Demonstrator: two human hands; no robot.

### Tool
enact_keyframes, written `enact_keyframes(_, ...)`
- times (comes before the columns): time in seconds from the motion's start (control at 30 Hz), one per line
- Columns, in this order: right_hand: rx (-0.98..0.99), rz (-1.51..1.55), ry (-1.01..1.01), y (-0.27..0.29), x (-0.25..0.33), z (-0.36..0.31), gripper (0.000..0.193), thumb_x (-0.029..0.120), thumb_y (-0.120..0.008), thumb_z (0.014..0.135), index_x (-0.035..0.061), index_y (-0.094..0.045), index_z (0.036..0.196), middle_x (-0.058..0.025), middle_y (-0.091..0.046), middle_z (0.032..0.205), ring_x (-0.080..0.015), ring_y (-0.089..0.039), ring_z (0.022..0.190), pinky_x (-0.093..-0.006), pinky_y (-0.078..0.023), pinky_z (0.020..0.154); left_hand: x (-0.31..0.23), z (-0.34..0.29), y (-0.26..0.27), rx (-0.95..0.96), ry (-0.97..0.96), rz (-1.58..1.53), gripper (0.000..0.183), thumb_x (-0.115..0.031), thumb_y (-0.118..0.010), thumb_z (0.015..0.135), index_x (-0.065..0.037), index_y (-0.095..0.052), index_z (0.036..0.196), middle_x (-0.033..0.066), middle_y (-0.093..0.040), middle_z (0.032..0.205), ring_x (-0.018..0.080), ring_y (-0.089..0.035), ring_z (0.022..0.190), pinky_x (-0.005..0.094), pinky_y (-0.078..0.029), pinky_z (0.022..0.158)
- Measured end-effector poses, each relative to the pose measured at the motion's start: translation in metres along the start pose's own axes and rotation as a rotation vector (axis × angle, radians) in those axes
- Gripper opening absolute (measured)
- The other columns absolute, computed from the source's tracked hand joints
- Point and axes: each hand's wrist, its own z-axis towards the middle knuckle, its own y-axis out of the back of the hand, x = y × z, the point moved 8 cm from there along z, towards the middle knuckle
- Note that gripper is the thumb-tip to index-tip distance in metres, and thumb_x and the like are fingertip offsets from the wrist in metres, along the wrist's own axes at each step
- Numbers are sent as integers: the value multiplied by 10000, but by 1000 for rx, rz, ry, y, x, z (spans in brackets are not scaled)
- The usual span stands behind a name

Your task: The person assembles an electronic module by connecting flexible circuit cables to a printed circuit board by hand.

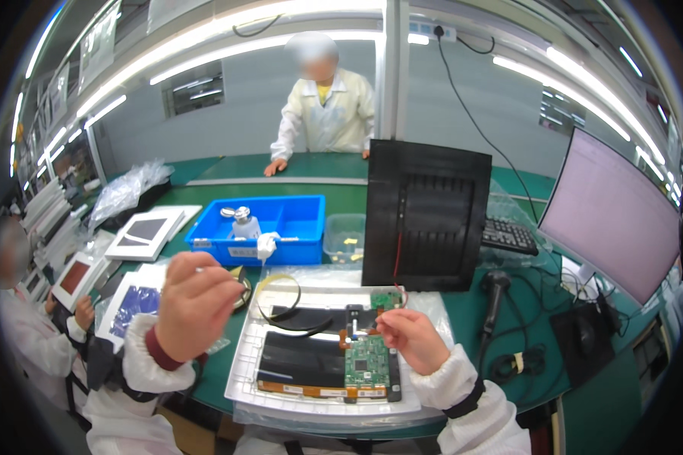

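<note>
My left hand (197, 307) is raised left of the white housing, its fingers pinched together; what they hold, if anything, I cannot make out. Over the upper right of the housing, my right hand (413, 340) is closed in a pinch beside the green circuit board (367, 359), on something too small to name. The white housing (243, 356) lies flat with a black panel (300, 359) inside, an orange flex strip (303, 390) along its near edge. A black curved strip (300, 331) arches over the panel. A red wire (398, 262) hangs down toward my right hand.
A blue divided bin (300, 227) holds a dispenser bottle (243, 225). Behind the housing stands an upright black panel (425, 220). To the right are a scanner (494, 292), keyboard (510, 236), mouse (583, 331) and monitor (615, 216). A person (326, 114) stands opposite; another sits at left.
</note>
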Motion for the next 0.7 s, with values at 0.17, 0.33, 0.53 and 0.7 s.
enact_keyframes(0.17, 2, 2, 13, 4, 1, 1, 151, 130, -546, 847, 0, -621, 865, -31, -602, 750, -65, -498, 606, -195, -394, 567, -9, 9, 35, -25, 27, 118, 219, 18, -670, 516, -38, -604, 717, 50, -567, 750, 239, -521, 780, 339, -419, 667)
enact_keyframes(0.33, -28, 5, 40, 4, -1, 11, 148, 119, -556, 839, -8, -624, 874, -31, -599, 743, -63, -491, 583, -195, -396, 559, -30, 29, 46, -5, -57, 202, 218, 10, -673, 523, -26, -602, 727, 54, -565, 766, 238, -515, 777, 347, -413, 670)
enact_keyframes(0.53, -133, -152, 129, 6, -1, 15, 134, 116, -601, 806, -10, -639, 830, -28, -597, 708, -63, -474, 571, -189, -385, 557, -37, 29, 33, -5, -58, 111, 194, -16, -684, 543, -38, -594, 714, 40, -564, 752, 234, -514, 783, 346, -409, 683)
enact_keyframes(0.7, -94, -296, 226, 1, -6, 16, 138, 129, -618, 797, -5, -646, 821, -6, -600, 684, -56, -498, 591, -196, -388, 551, -26, 6, -24, 100, 75, -191, 163, -25, -698, 562, -58, -603, 689, 57, -577, 732, 257, -529, 796, 364, -418, 717)
